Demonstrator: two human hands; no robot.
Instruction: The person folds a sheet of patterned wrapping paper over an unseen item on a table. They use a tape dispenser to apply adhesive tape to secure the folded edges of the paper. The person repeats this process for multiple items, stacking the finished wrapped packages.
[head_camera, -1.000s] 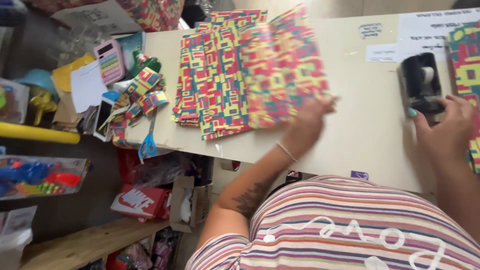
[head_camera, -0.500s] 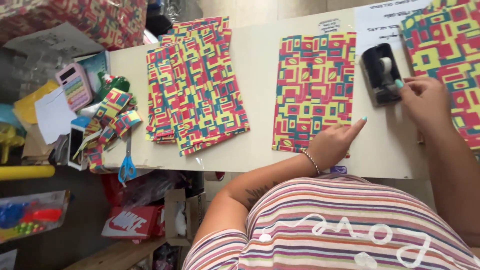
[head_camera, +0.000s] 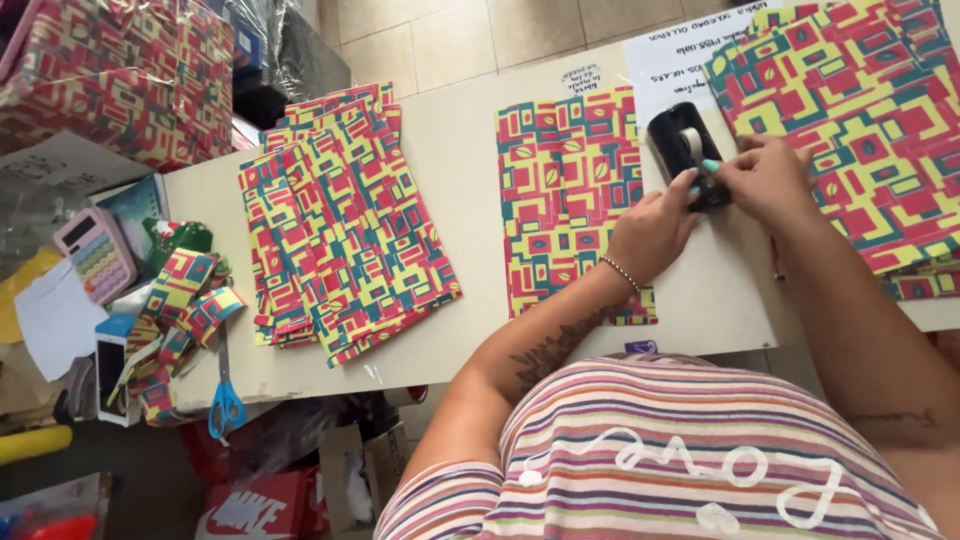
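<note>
A black tape dispenser (head_camera: 676, 142) with a white roll stands on the cream table (head_camera: 470, 150). My left hand (head_camera: 652, 228) holds its near side, fingertips on its body. My right hand (head_camera: 768, 180) is pinched at the dispenser's near end, where the tape comes off; the strip itself is too thin to make out. A single sheet of red, yellow and teal patterned paper (head_camera: 565, 190) lies flat just left of the dispenser, partly under my left wrist.
A fanned stack of patterned sheets (head_camera: 340, 230) lies at the left and a large patterned sheet (head_camera: 850, 110) at the right. Paper scraps (head_camera: 180, 300), blue-handled scissors (head_camera: 226, 400), a pink calculator (head_camera: 93, 255) and a phone sit at the far left edge. Boxes stand under the table.
My left hand left the single sheet and moved up to the dispenser. My right hand shifted onto the dispenser's near end. The view swung so everything sits further left.
</note>
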